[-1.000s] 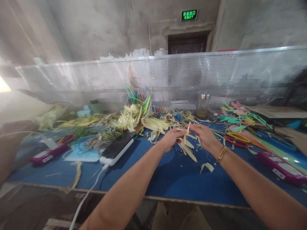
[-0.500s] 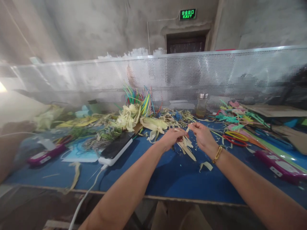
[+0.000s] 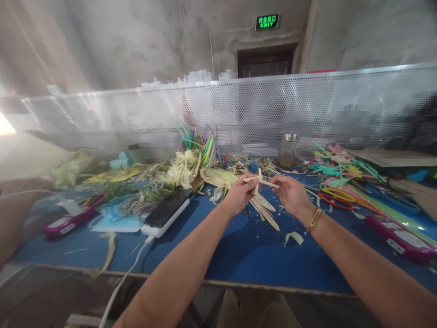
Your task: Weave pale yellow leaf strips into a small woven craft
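Observation:
Both my hands are raised a little above the blue table [image 3: 239,255], working pale straw strips [image 3: 264,205] between them. My left hand [image 3: 239,193] pinches the strips from the left, with its fingers curled around them. My right hand [image 3: 290,193], with a gold bracelet on its wrist, pinches the right end of a thin strip that crosses the bundle. Long strip ends hang down from my fingers toward the table. A loose curl of strip [image 3: 295,237] lies on the table below my right wrist.
A heap of pale husks [image 3: 186,168] and coloured strips [image 3: 201,143] lies behind my hands. A white and black device [image 3: 167,212] with a cable sits to the left. Purple devices [image 3: 399,239] [image 3: 66,222] lie at both sides. A glass jar [image 3: 288,150] stands by the perforated metal screen [image 3: 307,109].
My hands have lifted slightly. The strip between them now lies level across the bundle, where before it stood more upright.

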`<state>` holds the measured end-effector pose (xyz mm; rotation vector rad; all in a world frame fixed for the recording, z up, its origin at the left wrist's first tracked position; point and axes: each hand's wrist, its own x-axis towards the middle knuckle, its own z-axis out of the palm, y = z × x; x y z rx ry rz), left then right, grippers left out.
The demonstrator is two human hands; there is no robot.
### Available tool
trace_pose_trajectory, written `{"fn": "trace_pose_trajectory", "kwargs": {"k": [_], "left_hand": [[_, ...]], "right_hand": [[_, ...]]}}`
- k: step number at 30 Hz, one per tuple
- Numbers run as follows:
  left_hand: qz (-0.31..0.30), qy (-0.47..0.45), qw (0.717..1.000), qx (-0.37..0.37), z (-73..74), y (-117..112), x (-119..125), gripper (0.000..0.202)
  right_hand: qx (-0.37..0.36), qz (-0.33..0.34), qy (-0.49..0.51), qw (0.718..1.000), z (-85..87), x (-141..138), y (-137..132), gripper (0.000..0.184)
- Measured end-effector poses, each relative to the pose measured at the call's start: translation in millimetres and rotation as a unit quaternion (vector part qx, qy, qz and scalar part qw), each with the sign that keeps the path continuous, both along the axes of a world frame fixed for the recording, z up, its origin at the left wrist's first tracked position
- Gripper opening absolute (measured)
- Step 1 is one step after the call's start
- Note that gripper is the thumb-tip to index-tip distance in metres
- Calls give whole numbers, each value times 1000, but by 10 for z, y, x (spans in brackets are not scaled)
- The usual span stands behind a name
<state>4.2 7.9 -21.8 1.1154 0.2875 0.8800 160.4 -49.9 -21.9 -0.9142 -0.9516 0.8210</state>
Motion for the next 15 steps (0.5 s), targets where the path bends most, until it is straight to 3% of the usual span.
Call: {"fn": "trace_pose_trajectory", "kwargs": {"k": [3,7,11,15], "left_hand": [[-32,37,999,-10,2,-15,-2,23],[-72,68,995,-2,8,-75,6,19],[-32,87,995,36,12,-100,13,25],[-8,106,993,57,13,-98,14,32]], "right_hand": [[-50,7,-35,998,8,31,-1,33],[-54,-4,-120,991,-6,37,4,32],[-42,-37,-165,985,7,0,-24,36],[-39,-24,-223,974,26,-32,-51,38]]}}
